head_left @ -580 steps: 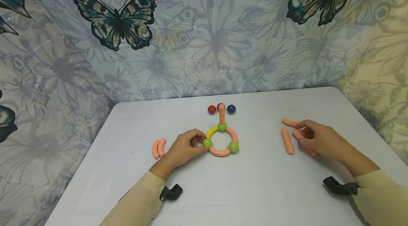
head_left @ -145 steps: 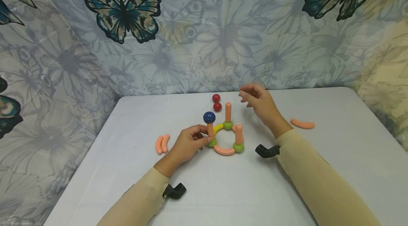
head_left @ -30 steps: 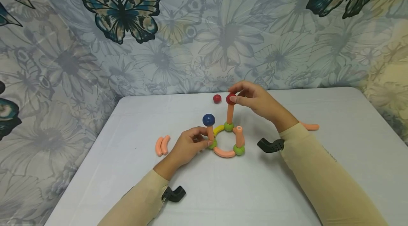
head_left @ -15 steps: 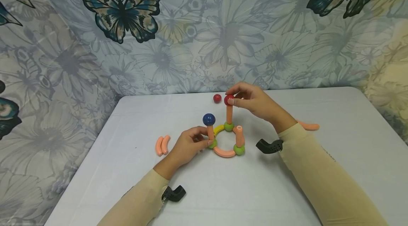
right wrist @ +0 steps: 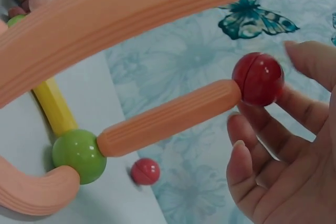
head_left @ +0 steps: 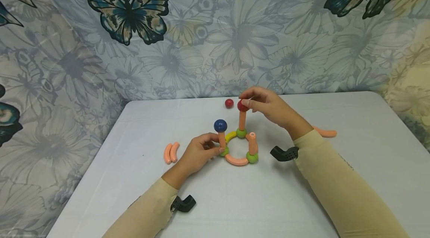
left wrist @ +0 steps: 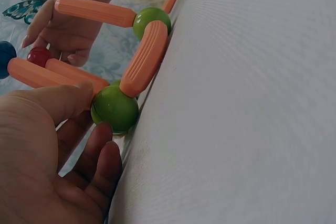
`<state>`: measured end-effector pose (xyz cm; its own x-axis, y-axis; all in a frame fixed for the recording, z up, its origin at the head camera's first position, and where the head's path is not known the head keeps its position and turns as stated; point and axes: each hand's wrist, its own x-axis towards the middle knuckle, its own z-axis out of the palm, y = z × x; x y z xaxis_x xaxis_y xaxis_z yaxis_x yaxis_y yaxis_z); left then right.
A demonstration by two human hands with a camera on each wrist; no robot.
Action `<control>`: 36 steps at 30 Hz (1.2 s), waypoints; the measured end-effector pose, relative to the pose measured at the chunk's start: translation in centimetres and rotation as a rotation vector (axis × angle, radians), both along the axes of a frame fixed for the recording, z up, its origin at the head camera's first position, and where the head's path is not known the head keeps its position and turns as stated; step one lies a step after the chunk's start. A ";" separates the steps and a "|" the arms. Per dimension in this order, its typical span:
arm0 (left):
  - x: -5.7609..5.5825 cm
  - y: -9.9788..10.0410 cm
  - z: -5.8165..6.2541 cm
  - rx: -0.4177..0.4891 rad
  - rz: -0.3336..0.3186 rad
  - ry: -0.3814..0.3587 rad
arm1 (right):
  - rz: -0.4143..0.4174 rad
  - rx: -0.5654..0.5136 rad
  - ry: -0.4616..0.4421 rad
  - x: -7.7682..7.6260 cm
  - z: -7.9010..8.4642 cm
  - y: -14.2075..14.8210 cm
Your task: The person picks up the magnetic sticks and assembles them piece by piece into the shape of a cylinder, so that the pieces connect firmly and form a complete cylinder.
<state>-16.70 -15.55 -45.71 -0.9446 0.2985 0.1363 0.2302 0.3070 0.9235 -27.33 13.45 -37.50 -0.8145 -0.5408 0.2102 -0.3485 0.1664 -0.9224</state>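
A ring of green balls and curved rods lies on the table, one curved rod [head_left: 230, 137] yellow and the others orange. My left hand [head_left: 199, 153] pinches the left green ball [left wrist: 115, 109] at the foot of an upright orange rod [head_left: 222, 140] topped by a blue ball [head_left: 220, 125]. A red ball [right wrist: 258, 79] sits on the back upright rod [right wrist: 169, 118]. My right hand [head_left: 268, 105] is around this red ball, its thumb lifted slightly off and fingers beside it. The right upright rod [head_left: 252, 144] has a bare top.
A loose red ball [head_left: 229, 103] lies near the table's back edge. Two short curved orange rods [head_left: 171, 153] rest left of my left hand. Another curved rod [head_left: 326, 133] is partly hidden by my right sleeve. A butterfly-patterned wall covering [head_left: 201, 44] rises behind the table [head_left: 134, 126].
Upright rods, a blue ball and a red ball have joined the ring since the oldest frame. In the last half second my right thumb has shifted up on the red ball; my left hand stays put.
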 end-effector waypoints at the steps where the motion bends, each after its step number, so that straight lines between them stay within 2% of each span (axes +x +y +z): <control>1: 0.0 -0.1 -0.1 0.000 0.002 0.001 | -0.007 -0.005 -0.003 -0.1 -0.1 -0.1; 9: -0.1 -0.6 -0.3 0.003 0.016 0.002 | -0.033 -0.048 -0.043 -1.5 -1.2 -0.6; 18: -0.4 -0.8 -0.9 0.020 0.012 -0.002 | -0.094 -0.034 -0.070 -2.8 -2.2 -1.3; 21: -0.4 -0.9 -1.0 0.012 0.011 0.006 | -0.101 -0.003 -0.056 -3.6 -2.6 -1.9; 27: -0.5 -1.1 -1.1 0.001 0.003 0.002 | -0.098 0.126 -0.028 -5.9 -3.0 -2.9; 36: -0.9 -0.9 -1.1 0.006 -0.021 0.024 | -0.022 0.237 -0.043 -8.5 -1.9 -4.5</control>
